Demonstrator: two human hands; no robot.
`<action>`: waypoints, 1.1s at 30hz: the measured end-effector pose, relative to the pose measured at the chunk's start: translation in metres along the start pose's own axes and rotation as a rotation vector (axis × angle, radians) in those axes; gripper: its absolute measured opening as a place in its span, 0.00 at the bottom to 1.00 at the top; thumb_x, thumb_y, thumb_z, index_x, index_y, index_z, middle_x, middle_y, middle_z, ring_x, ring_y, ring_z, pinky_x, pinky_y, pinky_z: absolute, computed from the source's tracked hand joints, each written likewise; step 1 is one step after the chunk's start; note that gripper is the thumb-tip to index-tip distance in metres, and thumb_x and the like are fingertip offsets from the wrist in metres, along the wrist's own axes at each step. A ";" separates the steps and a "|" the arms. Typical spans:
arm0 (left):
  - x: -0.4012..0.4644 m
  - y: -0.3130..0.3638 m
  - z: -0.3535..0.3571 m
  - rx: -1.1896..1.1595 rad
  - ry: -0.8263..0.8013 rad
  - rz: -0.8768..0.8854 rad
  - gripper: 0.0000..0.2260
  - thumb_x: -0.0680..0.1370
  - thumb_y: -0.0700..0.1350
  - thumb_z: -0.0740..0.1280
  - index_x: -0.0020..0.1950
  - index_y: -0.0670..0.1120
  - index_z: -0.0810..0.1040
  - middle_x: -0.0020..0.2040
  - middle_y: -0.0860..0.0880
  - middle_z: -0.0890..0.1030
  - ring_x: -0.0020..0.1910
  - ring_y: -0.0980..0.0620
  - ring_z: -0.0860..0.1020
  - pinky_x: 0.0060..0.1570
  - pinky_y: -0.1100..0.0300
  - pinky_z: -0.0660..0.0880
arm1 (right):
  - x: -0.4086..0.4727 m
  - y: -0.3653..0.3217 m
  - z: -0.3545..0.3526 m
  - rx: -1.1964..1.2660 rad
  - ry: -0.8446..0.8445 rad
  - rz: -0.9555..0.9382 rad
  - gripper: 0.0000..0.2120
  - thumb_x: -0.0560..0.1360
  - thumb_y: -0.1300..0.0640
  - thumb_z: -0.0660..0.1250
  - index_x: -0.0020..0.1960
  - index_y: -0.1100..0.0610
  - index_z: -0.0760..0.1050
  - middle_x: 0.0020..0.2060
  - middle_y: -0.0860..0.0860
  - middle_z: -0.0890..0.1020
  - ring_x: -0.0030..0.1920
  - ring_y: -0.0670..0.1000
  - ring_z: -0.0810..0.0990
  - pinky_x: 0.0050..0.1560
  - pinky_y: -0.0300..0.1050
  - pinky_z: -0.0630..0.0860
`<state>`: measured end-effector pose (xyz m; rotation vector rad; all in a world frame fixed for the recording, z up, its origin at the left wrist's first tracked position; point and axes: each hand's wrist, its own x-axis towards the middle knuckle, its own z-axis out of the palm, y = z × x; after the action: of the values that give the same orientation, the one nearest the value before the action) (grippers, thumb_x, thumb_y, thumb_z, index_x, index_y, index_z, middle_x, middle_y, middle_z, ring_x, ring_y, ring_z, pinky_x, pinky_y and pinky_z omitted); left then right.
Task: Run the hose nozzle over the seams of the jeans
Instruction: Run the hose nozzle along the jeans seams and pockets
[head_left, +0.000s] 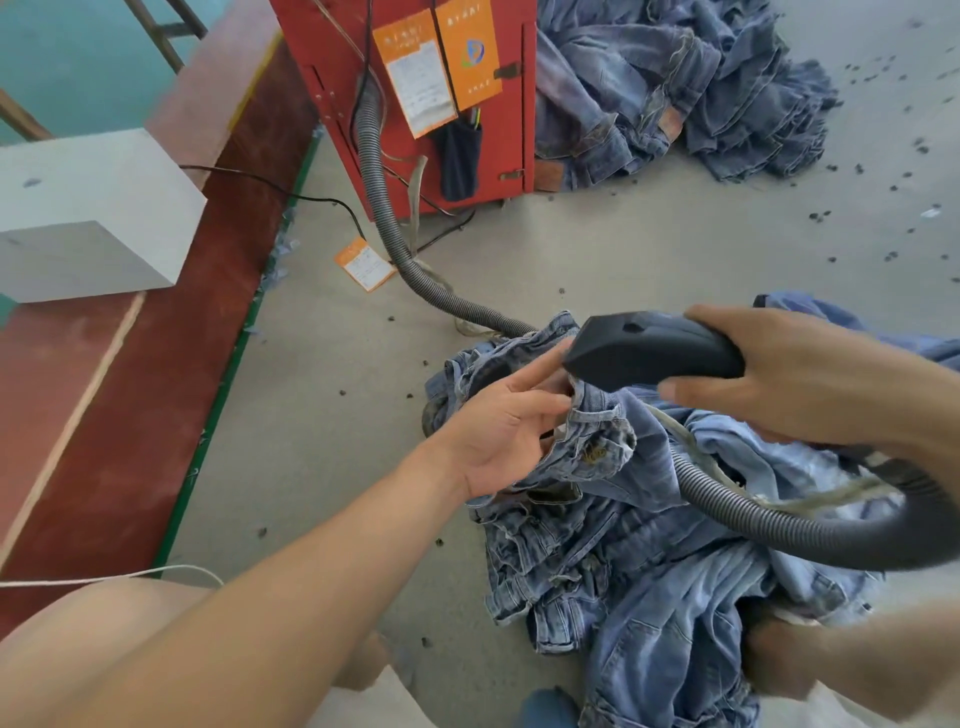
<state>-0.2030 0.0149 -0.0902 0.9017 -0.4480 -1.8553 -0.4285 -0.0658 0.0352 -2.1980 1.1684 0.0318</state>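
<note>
A crumpled pair of blue jeans (639, 561) lies on the grey floor in front of me. My left hand (504, 426) holds up its waistband near the button, fingers curled into the denim. My right hand (800, 374) grips a black hose nozzle (649, 348), whose tip sits right above the raised waistband and touches my left index finger. The grey ribbed hose (769, 514) loops from the nozzle across the jeans and runs back toward a red machine.
The red machine (415, 98) stands at the back with orange labels on it. A second heap of jeans (691, 93) lies behind it to the right. A white block (88, 218) rests on a red ledge at left. Dark lint specks dot the floor.
</note>
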 end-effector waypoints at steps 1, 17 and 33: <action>0.000 0.000 0.002 0.019 0.011 0.003 0.27 0.81 0.28 0.60 0.76 0.50 0.74 0.65 0.50 0.82 0.58 0.53 0.80 0.60 0.58 0.76 | 0.001 -0.002 0.004 -0.029 -0.034 -0.002 0.07 0.76 0.41 0.71 0.46 0.36 0.72 0.31 0.37 0.80 0.24 0.44 0.78 0.24 0.37 0.71; -0.002 -0.008 0.011 -0.024 0.172 -0.011 0.22 0.81 0.29 0.62 0.72 0.43 0.77 0.65 0.46 0.82 0.65 0.48 0.79 0.70 0.54 0.70 | 0.018 0.003 0.020 0.030 -0.013 0.051 0.07 0.75 0.42 0.71 0.48 0.41 0.75 0.29 0.47 0.81 0.24 0.46 0.79 0.26 0.43 0.75; 0.001 -0.005 0.009 0.033 0.236 0.021 0.15 0.80 0.29 0.63 0.61 0.42 0.82 0.55 0.42 0.84 0.53 0.44 0.81 0.62 0.46 0.78 | 0.009 0.028 -0.013 0.115 -0.019 0.067 0.10 0.74 0.39 0.73 0.51 0.39 0.76 0.26 0.53 0.81 0.23 0.52 0.78 0.24 0.44 0.76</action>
<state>-0.2131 0.0159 -0.0880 1.1194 -0.3406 -1.7012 -0.4476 -0.0912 0.0283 -2.0540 1.2029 0.0125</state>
